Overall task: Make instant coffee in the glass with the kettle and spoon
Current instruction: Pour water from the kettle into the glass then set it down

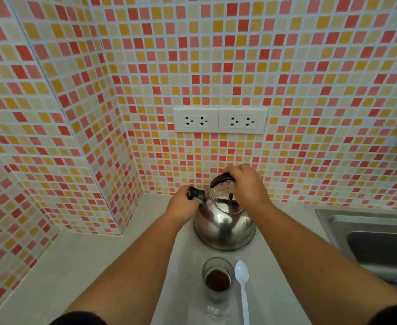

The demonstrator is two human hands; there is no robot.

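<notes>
A shiny steel kettle (224, 227) stands on the white counter near the tiled wall. My right hand (246, 182) grips its black top handle. My left hand (183, 202) holds the black cap on the kettle's spout at its left side. In front of the kettle a clear glass (217, 277) stands upright with brown coffee powder at its bottom. A white plastic spoon (242, 286) lies on the counter just right of the glass, bowl pointing toward the kettle.
A steel sink (375, 240) is set into the counter (80, 266) at the right. Two white double wall sockets (219, 120) sit on the tiled wall above the kettle. The tiled wall juts out in a corner at the left.
</notes>
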